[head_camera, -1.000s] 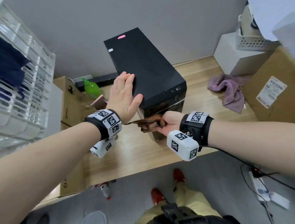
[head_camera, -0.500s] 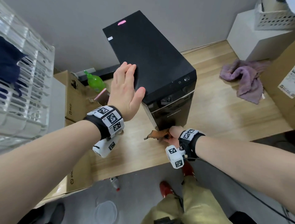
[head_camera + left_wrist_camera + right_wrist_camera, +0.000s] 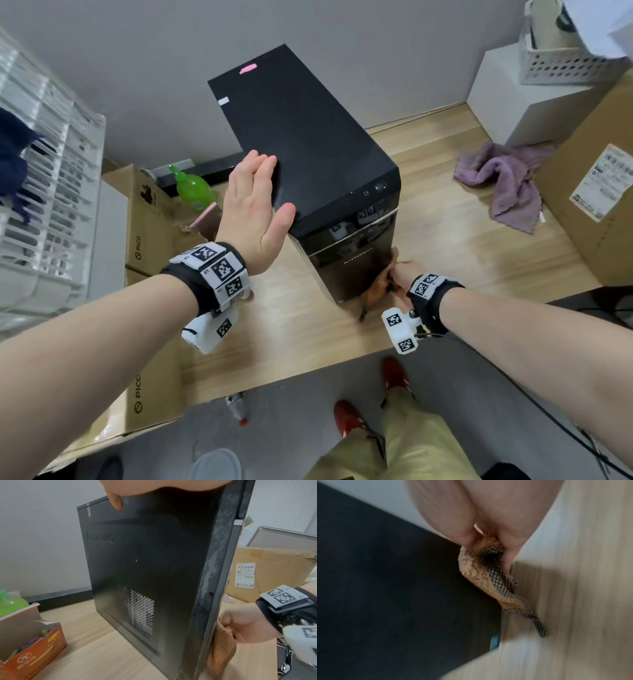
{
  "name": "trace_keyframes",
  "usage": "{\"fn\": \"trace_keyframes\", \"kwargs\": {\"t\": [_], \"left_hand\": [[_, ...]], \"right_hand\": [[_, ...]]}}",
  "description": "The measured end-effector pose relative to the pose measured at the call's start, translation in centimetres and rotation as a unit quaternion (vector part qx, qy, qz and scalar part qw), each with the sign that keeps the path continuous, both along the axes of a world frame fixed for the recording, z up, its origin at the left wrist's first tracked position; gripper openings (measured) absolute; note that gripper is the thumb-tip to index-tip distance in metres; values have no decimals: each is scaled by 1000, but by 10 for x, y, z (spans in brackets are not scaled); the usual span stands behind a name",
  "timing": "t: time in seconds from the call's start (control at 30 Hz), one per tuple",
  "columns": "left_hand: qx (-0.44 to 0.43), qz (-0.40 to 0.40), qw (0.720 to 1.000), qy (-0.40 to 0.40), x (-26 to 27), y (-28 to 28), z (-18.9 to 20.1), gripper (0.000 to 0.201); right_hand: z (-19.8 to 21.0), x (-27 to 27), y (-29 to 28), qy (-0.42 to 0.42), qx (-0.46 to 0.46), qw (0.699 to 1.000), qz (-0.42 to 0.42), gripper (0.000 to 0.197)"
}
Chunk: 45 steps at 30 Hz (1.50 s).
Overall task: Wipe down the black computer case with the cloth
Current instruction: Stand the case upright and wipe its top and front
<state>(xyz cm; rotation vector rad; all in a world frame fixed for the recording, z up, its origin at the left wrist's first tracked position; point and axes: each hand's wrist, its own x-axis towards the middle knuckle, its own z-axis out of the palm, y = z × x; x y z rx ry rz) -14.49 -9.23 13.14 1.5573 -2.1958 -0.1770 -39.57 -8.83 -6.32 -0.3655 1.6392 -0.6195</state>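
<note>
The black computer case [image 3: 308, 144] stands upright on the wooden table [image 3: 308, 329], its left side panel [image 3: 137, 561] facing the left wrist camera. My left hand [image 3: 253, 205] lies flat and open against the top left edge, thumb on the top. My right hand [image 3: 402, 274] grips a brown cloth [image 3: 375, 291] and presses it against the bottom of the front panel, near the right corner. In the left wrist view the cloth [image 3: 221, 650] hangs down the front edge below the fist [image 3: 243, 624]. The right wrist view shows the cloth [image 3: 481, 577] bunched in my fingers [image 3: 464, 534] beside the case [image 3: 385, 588].
A purple towel [image 3: 503, 181] lies on the table at the right, beside a cardboard box [image 3: 596, 192] and a white block [image 3: 527, 106] with a white basket [image 3: 565, 61]. Left of the case stand a green bottle [image 3: 193, 188], cardboard boxes [image 3: 147, 219] and an orange carton [image 3: 30, 649].
My right hand with the cloth has gone down the front panel from mid height to the bottom, then across toward the right corner. The left hand stays on the case's top left edge.
</note>
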Motion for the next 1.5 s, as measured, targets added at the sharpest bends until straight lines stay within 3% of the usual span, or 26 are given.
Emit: {"fn": "trace_keyframes", "kwargs": {"t": [0.13, 0.27, 0.4, 0.47, 0.63, 0.87, 1.07, 1.17, 1.3, 1.4, 1.5], "left_hand": [[1, 4, 1000, 4, 0, 0, -2, 76], [4, 5, 1000, 5, -1, -1, -3, 76], [1, 7, 1000, 15, -1, -2, -7, 75], [-4, 7, 1000, 29, -1, -3, -10, 75], [-8, 1, 1000, 26, 0, -4, -7, 75], [4, -17, 998, -68, 7, -7, 11, 77], [19, -35, 986, -162, 10, -15, 35, 73], [40, -32, 982, -179, 10, -18, 45, 73], [69, -42, 979, -189, 14, -21, 55, 70], [94, -44, 977, -187, 17, -21, 59, 66], [118, -47, 975, -183, 17, -20, 61, 69]], "right_hand": [[-11, -1, -5, 12, -21, 1000, -20, 9], [-26, 25, 0, 15, -10, 999, -49, 30], [-46, 21, 5, -43, 15, 999, 20, 18], [-45, 19, 9, -70, 10, 995, 76, 22], [-37, 23, 19, -94, 2, 989, 116, 23], [20, 9, 10, -84, -28, 963, 255, 23], [97, -36, -7, 50, -114, 983, 134, 17], [157, -40, -16, 186, -235, 945, 133, 16], [229, -20, -11, 193, -405, 888, 97, 16], [247, -1, -1, 294, -478, 806, 190, 28], [251, 11, 7, 429, -454, 720, 302, 33]]}}
